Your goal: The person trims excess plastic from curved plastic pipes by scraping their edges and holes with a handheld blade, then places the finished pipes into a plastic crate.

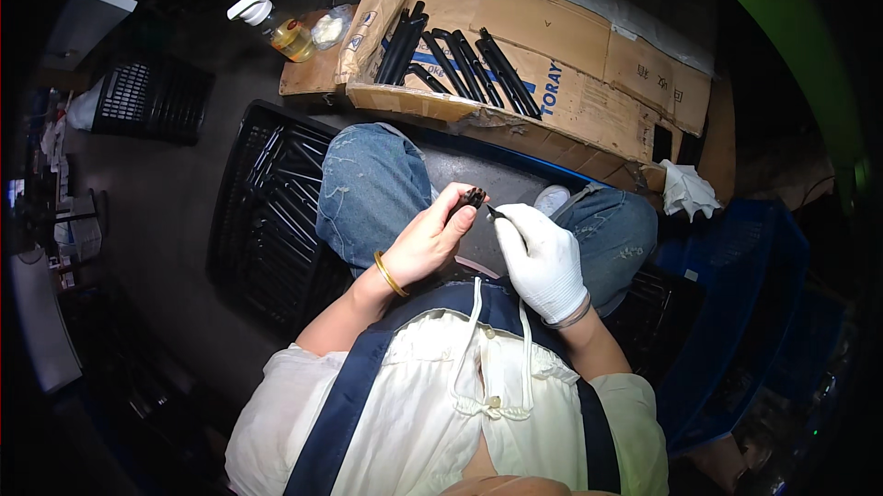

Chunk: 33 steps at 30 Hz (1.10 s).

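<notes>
A black part (470,199) with a ridged end is gripped in the bare left hand (425,238), its end exposed above the thumb. A small dark piece (495,213) is pinched by the gloved right hand (541,254), just beside; whether the two pieces touch cannot be told. Black tubes (460,66) are laid in the cardboard box (589,142) ahead.

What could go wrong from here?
1. The small black piece at the fingertips of the white-gloved right hand could slip; little of it looks gripped.
2. The loose, slim black tubes might get knocked off the brown cardboard; some reach close to its front edge.
3. The clear, white-capped bottle of yellow liquid could tip if bumped.
</notes>
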Each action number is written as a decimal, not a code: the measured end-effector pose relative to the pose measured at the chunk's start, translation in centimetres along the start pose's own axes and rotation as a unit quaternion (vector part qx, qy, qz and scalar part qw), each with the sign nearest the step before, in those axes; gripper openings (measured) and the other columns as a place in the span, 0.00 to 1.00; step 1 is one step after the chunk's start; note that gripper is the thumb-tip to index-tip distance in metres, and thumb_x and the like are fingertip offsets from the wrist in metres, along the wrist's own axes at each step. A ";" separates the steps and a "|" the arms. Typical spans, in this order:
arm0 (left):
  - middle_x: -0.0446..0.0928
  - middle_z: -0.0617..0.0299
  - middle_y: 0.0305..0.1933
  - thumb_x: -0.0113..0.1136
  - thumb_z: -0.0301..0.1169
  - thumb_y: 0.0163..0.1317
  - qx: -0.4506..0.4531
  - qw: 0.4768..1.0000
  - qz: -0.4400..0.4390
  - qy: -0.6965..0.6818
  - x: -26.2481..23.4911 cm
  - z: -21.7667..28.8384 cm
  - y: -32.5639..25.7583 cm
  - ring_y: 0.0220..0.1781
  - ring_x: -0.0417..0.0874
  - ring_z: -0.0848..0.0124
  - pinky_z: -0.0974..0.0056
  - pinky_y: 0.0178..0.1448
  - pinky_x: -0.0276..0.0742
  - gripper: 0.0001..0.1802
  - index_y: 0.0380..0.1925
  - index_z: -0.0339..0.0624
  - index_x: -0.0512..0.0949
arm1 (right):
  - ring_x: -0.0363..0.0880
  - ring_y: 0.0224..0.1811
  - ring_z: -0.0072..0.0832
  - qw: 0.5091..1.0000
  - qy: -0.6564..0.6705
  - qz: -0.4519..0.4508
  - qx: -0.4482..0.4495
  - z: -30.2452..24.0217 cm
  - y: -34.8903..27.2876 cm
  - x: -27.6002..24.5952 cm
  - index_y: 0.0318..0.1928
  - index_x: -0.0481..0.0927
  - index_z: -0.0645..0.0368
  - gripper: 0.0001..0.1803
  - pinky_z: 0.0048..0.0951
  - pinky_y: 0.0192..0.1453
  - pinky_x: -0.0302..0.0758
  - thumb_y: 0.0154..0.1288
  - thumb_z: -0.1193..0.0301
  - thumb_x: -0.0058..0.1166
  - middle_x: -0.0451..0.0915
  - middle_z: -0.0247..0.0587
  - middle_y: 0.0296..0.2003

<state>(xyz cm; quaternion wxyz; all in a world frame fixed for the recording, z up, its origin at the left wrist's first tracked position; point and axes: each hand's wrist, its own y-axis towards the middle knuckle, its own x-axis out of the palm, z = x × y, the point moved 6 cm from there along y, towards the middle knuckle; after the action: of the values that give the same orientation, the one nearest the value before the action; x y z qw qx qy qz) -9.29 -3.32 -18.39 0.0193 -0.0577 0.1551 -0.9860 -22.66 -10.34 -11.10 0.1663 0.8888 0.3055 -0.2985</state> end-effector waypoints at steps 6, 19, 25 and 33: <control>0.72 0.65 0.43 0.45 0.41 0.77 0.014 0.994 0.022 0.106 0.3 0.7 0.0 0.44 0.70 0.78 0.71 0.52 0.68 0.17 0.55 0.40 0.69 | 0.82 0.28 0.43 1.000 -0.019 -0.001 -0.022 -0.6 0.3 -0.1 0.42 0.80 0.54 0.07 0.37 0.31 0.78 0.67 0.68 0.53 0.81 0.41 0.31; 0.74 0.59 0.38 0.47 0.39 0.75 0.041 0.984 0.049 0.169 0.3 1.2 -0.2 0.40 0.75 0.72 0.67 0.49 0.73 0.17 0.55 0.40 0.68 | 0.81 0.26 0.43 0.996 -0.079 -0.024 -0.013 -0.1 0.0 0.2 0.38 0.79 0.51 0.06 0.39 0.27 0.78 0.68 0.65 0.52 0.80 0.40 0.30; 0.73 0.61 0.36 0.50 0.36 0.74 0.088 0.982 0.021 0.168 0.2 1.4 -0.8 0.39 0.75 0.72 0.67 0.49 0.73 0.14 0.53 0.39 0.70 | 0.81 0.27 0.44 0.984 -0.157 0.010 0.085 5.0 1.6 -0.8 0.36 0.78 0.52 0.07 0.42 0.28 0.77 0.69 0.65 0.50 0.79 0.43 0.25; 0.73 0.61 0.44 0.42 0.43 0.77 0.135 0.972 0.105 0.161 -0.3 4.1 0.3 0.44 0.74 0.75 0.69 0.52 0.71 0.20 0.57 0.41 0.68 | 0.86 0.41 0.35 0.982 0.180 0.046 0.022 0.4 2.3 0.4 0.50 0.77 0.62 0.18 0.30 0.45 0.79 0.61 0.70 0.65 0.84 0.46 0.39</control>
<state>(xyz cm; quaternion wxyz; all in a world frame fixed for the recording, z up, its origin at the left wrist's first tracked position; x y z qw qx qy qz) -8.45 -4.89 -14.62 0.1049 0.1218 0.0272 -0.9866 -21.12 -12.06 -11.41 0.1026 0.9445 0.2824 -0.1326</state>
